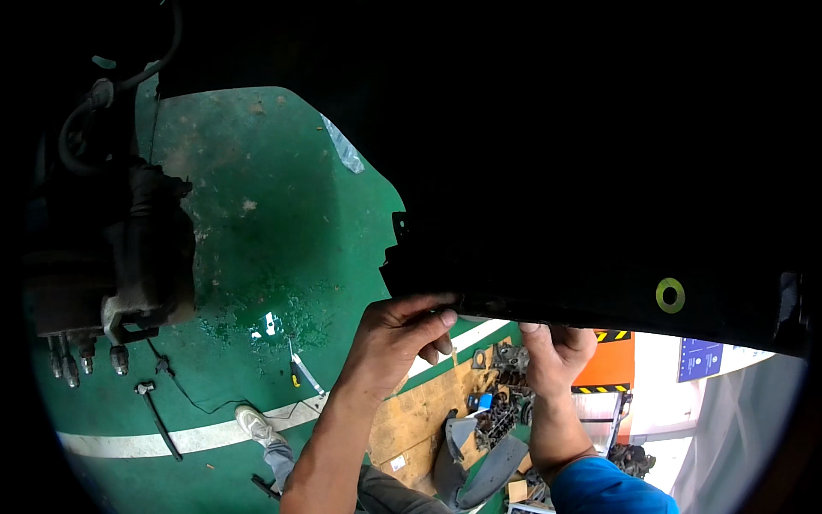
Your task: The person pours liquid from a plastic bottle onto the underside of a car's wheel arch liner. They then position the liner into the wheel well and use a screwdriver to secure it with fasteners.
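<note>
A large, very dark panel (599,304) fills the upper right, its details mostly lost in shadow. My left hand (390,338) is at the left part of its lower edge, index finger along the edge and thumb bent toward the fingers. Farther right, my right hand (555,355) grips the same edge, with the thumb upright and the fingers curled. The fingertips of both hands are partly hidden in the dark. A yellow-green ring mark (670,295) shows on the panel to the right of my hands.
At left hangs a dark mechanical assembly (150,274) with metal-tipped fittings. Below on the green floor (257,188) lie a hammer (158,420), a yellow-and-black handled tool (296,377) and a wet patch. Cardboard (411,420) bears several machine parts. My shoe (253,424) stands near a white line.
</note>
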`<state>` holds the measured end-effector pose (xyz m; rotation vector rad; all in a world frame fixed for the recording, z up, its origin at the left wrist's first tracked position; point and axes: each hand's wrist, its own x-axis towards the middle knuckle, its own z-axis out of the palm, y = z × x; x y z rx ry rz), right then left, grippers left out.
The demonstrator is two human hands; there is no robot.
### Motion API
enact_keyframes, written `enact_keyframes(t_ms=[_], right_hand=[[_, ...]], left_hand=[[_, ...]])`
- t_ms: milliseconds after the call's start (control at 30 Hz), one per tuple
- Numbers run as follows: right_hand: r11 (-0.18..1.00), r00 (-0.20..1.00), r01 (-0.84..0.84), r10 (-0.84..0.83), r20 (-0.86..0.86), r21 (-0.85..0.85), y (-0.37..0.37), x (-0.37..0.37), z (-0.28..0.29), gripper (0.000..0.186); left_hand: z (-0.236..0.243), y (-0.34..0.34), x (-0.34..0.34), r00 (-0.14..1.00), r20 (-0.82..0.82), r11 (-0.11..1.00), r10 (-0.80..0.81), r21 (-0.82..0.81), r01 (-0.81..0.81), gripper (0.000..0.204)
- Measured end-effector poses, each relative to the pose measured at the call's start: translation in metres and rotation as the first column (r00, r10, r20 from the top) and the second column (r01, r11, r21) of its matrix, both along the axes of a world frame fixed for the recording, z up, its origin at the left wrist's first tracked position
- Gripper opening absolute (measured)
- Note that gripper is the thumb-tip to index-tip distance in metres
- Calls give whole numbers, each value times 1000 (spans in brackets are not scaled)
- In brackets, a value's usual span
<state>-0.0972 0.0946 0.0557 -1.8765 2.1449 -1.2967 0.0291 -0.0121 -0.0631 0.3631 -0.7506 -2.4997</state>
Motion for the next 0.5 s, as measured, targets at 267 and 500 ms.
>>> enact_keyframes(t_ms=[267, 500], right_hand=[[998, 1000, 8, -8, -2, -59, -4, 1, -5, 16], [998, 999, 25, -23, 24, -51, -1, -1, -7, 16]], left_hand=[[4, -6, 8, 986, 162, 994, 40, -111, -22, 24], [7, -20, 9, 967, 245, 959, -66, -252, 129, 29]])
